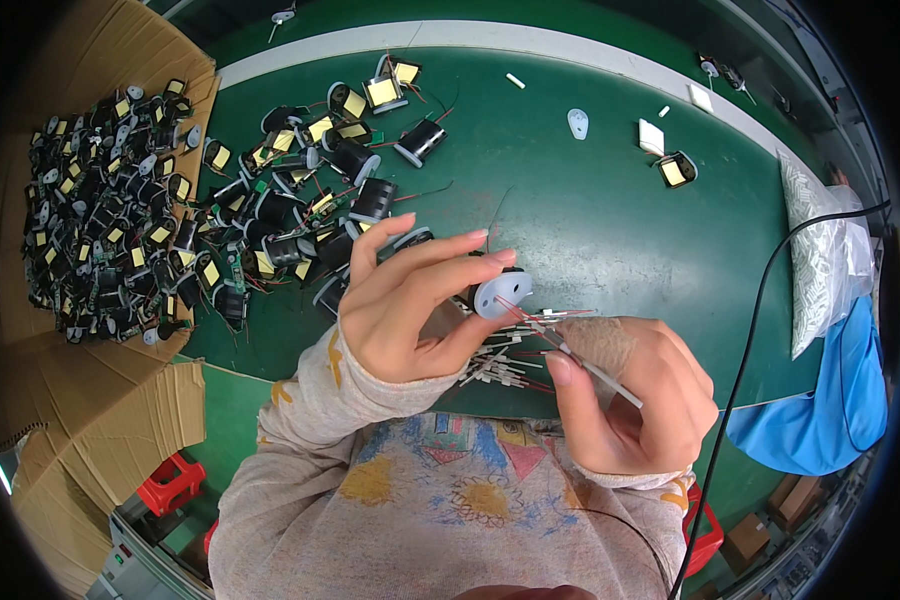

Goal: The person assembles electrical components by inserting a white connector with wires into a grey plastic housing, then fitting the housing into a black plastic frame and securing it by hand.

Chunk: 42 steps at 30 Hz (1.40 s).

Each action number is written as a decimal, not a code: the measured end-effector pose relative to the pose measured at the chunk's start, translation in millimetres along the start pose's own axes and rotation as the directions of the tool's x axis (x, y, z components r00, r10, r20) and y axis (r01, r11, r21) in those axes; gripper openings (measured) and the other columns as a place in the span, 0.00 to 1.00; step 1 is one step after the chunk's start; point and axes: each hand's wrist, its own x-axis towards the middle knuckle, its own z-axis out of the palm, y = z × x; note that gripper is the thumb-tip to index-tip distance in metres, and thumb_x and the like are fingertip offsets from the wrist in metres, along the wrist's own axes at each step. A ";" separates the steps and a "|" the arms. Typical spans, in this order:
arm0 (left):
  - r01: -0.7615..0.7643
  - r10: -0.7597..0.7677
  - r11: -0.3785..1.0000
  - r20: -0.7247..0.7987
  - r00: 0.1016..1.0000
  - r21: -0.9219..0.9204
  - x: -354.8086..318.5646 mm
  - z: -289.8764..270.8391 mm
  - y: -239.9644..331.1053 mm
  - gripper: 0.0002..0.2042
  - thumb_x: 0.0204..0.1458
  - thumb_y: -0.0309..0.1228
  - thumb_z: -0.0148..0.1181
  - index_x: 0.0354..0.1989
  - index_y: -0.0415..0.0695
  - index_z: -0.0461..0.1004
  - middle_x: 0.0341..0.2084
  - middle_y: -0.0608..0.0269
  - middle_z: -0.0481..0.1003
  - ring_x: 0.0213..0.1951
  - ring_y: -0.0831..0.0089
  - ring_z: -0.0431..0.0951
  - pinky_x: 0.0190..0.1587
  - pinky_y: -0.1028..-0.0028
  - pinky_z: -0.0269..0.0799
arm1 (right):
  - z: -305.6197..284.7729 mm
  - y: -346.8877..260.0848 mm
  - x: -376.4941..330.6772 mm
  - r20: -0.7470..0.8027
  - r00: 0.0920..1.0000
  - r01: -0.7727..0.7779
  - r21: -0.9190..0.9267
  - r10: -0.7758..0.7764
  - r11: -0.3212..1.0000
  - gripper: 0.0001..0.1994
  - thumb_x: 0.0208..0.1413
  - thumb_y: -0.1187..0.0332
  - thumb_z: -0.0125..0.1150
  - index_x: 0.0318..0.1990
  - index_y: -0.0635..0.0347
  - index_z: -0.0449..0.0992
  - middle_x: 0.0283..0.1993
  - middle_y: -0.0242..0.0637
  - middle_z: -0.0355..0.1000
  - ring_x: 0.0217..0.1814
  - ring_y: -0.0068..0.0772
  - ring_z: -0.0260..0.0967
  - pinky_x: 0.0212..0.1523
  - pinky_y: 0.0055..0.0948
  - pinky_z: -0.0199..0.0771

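My left hand (402, 310) grips a black cylindrical part with a pale grey teardrop-shaped end cap (490, 298) between thumb and fingers. The cap faces right, small holes showing in it, and a thin red wire comes out of one. Beside it, my right hand (650, 400) pinches a slim whitish stick (615, 384) between thumb and index finger, its upper end close to the red wires. Brown tape wraps the right index finger. Below the hands lies a bunch of red wires with white ends (500, 366). The part's body is mostly hidden by my left fingers.
Similar black parts (280, 210) are heaped on the green table (620, 240) to the left, beside a cardboard box (185, 80) full of more. One black part (677, 170) and a loose cap (577, 124) lie farther back. A bag of white tubes (815, 260) and a black cable (755, 330) are at right.
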 end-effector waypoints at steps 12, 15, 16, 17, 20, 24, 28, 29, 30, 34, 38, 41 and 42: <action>-0.021 0.023 0.997 -0.019 1.000 0.076 0.0 -0.2 1.4 0.21 0.36 0.25 0.71 0.40 0.43 0.70 0.32 0.60 0.80 0.46 0.68 0.77 0.57 0.58 0.56 | 0.1 -0.4 5.6 -0.015 1.000 -0.023 0.031 0.024 0.999 0.13 0.30 0.81 0.71 0.28 0.71 0.74 0.23 0.41 0.71 0.21 0.35 0.69 0.22 0.26 0.72; -0.019 0.021 0.996 -0.020 1.000 0.084 0.5 0.1 1.7 0.21 0.35 0.24 0.71 0.39 0.43 0.70 0.32 0.60 0.80 0.46 0.68 0.77 0.57 0.57 0.56 | 2.0 1.1 2.8 -0.028 1.000 0.002 0.025 -0.001 1.000 0.13 0.30 0.81 0.71 0.28 0.71 0.74 0.24 0.42 0.71 0.21 0.36 0.69 0.22 0.26 0.72; -0.020 0.022 0.996 -0.020 1.000 0.085 0.4 0.0 1.6 0.21 0.35 0.24 0.71 0.39 0.43 0.70 0.32 0.60 0.80 0.46 0.68 0.77 0.57 0.57 0.56 | 2.3 1.2 1.1 -0.025 1.000 0.013 0.021 -0.012 1.000 0.13 0.30 0.81 0.71 0.27 0.71 0.74 0.24 0.42 0.71 0.21 0.37 0.69 0.22 0.26 0.72; -0.018 0.020 0.997 -0.022 1.000 0.081 0.2 0.0 1.3 0.21 0.35 0.24 0.70 0.39 0.43 0.70 0.32 0.60 0.80 0.45 0.67 0.77 0.57 0.57 0.56 | 2.9 1.7 -0.6 -0.021 1.000 0.023 0.017 -0.023 1.000 0.13 0.30 0.80 0.71 0.27 0.71 0.74 0.24 0.43 0.71 0.21 0.37 0.70 0.22 0.27 0.72; -0.013 0.015 0.998 -0.023 1.000 0.066 0.2 1.1 1.0 0.21 0.34 0.23 0.70 0.39 0.43 0.70 0.32 0.60 0.80 0.45 0.67 0.77 0.57 0.57 0.56 | 6.3 6.3 -7.3 -0.067 0.995 0.075 -0.023 -0.076 0.997 0.14 0.30 0.79 0.72 0.27 0.70 0.73 0.25 0.44 0.71 0.22 0.38 0.70 0.22 0.27 0.72; 0.006 -0.002 0.999 -0.082 0.997 0.044 1.0 3.3 0.8 0.18 0.33 0.29 0.72 0.37 0.44 0.75 0.33 0.68 0.80 0.42 0.71 0.78 0.53 0.61 0.60 | 4.8 6.3 -4.9 -0.050 0.997 0.062 -0.016 -0.062 0.998 0.14 0.30 0.79 0.72 0.27 0.70 0.73 0.26 0.45 0.71 0.22 0.38 0.70 0.23 0.27 0.73; 0.000 0.003 0.999 -0.088 0.996 0.042 0.9 3.8 0.5 0.18 0.34 0.29 0.72 0.37 0.44 0.75 0.32 0.68 0.80 0.42 0.71 0.78 0.53 0.61 0.59 | 6.3 7.9 -4.9 -0.068 0.995 0.077 0.008 -0.076 0.997 0.14 0.30 0.79 0.72 0.28 0.71 0.73 0.26 0.45 0.71 0.22 0.38 0.71 0.23 0.27 0.73; 0.004 -0.001 0.999 -0.083 0.997 0.038 1.0 3.6 0.8 0.18 0.34 0.29 0.72 0.36 0.44 0.75 0.32 0.68 0.80 0.42 0.71 0.78 0.53 0.61 0.59 | 6.8 8.5 -5.6 -0.083 0.993 0.082 0.025 -0.080 0.996 0.14 0.30 0.79 0.72 0.28 0.71 0.74 0.26 0.45 0.71 0.22 0.38 0.71 0.23 0.27 0.73; 0.009 -0.006 0.999 -0.078 0.997 0.034 1.1 3.6 1.1 0.18 0.34 0.29 0.72 0.36 0.44 0.75 0.32 0.68 0.80 0.42 0.71 0.78 0.53 0.61 0.59 | 6.9 8.4 -5.3 -0.084 0.993 0.082 0.025 -0.079 0.996 0.14 0.30 0.79 0.72 0.28 0.71 0.74 0.26 0.45 0.71 0.22 0.38 0.71 0.23 0.27 0.73; 0.003 -0.001 1.000 -0.083 0.997 0.024 0.4 4.5 0.4 0.18 0.34 0.29 0.73 0.36 0.44 0.75 0.32 0.67 0.80 0.42 0.71 0.78 0.54 0.61 0.59 | 6.1 6.9 -3.8 -0.086 0.994 0.068 0.037 -0.065 0.997 0.14 0.30 0.79 0.72 0.29 0.70 0.75 0.26 0.45 0.72 0.23 0.37 0.71 0.23 0.27 0.74; -0.001 0.003 1.000 -0.091 0.996 0.017 0.9 4.9 0.4 0.18 0.34 0.29 0.73 0.36 0.44 0.75 0.32 0.67 0.80 0.42 0.71 0.78 0.54 0.61 0.59 | 5.2 6.4 -3.3 -0.084 0.996 0.039 0.026 -0.037 0.999 0.15 0.30 0.79 0.72 0.29 0.71 0.75 0.26 0.44 0.72 0.22 0.36 0.71 0.22 0.27 0.73; -0.001 0.003 1.000 -0.083 0.997 0.021 1.2 4.6 0.8 0.18 0.34 0.29 0.73 0.36 0.44 0.74 0.32 0.67 0.80 0.42 0.71 0.78 0.54 0.61 0.59 | 4.2 6.3 -2.9 -0.061 0.998 0.032 0.030 -0.031 0.999 0.14 0.30 0.79 0.72 0.28 0.70 0.74 0.26 0.44 0.72 0.22 0.36 0.71 0.22 0.26 0.73; 0.003 -0.001 1.000 -0.080 0.997 0.028 1.0 4.5 0.8 0.18 0.34 0.29 0.73 0.36 0.44 0.74 0.32 0.67 0.80 0.42 0.71 0.78 0.54 0.61 0.59 | 3.9 6.1 -2.9 -0.061 0.998 0.033 0.031 -0.031 0.999 0.14 0.30 0.79 0.72 0.28 0.70 0.74 0.26 0.44 0.72 0.22 0.36 0.71 0.22 0.26 0.73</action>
